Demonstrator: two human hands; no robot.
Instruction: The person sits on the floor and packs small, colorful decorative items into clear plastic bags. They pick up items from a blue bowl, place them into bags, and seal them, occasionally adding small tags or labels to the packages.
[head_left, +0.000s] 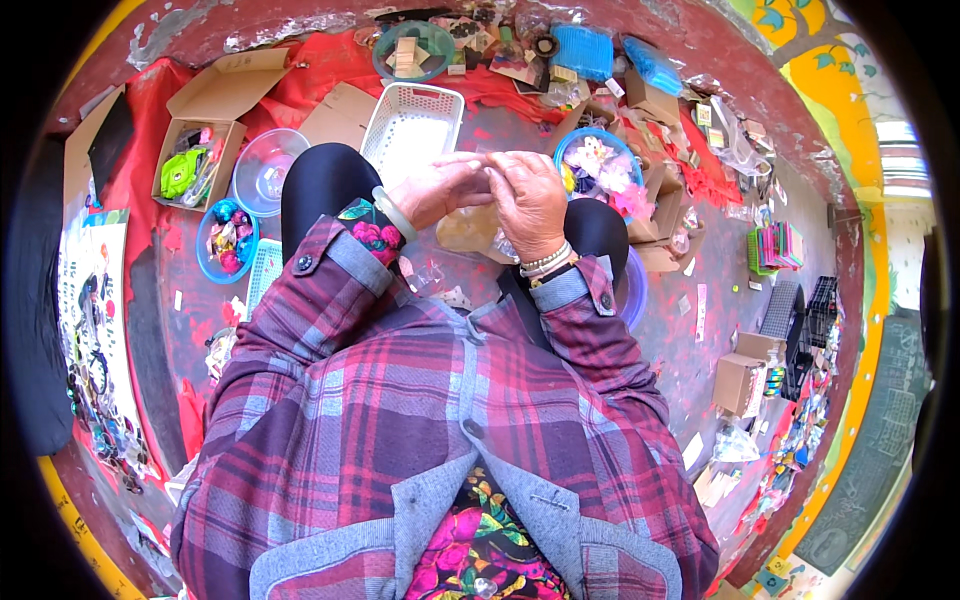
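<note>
My left hand (440,190) and my right hand (532,205) meet above the gap between my knees, fingertips brought together. The left fingers reach across to the right, pressed close together. The right fingers curl over to meet them. Whatever lies between the fingertips, if anything, is too small or hidden to make out. A pale bangle (394,215) circles my left wrist, and beaded bracelets (548,262) circle the right. Just beyond the hands stands a white perforated basket (456,112). Below them lies a yellowish, partly see-through item (462,232), partly covered by the hands.
To the left are a cardboard box (232,150) holding a green item, a clear basin (252,172) and a blue basin (203,262) of shiny ornaments. On the right, a blue basin (636,160) holds fluffy pieces, and a purple basin (638,290) sits by my knee.
</note>
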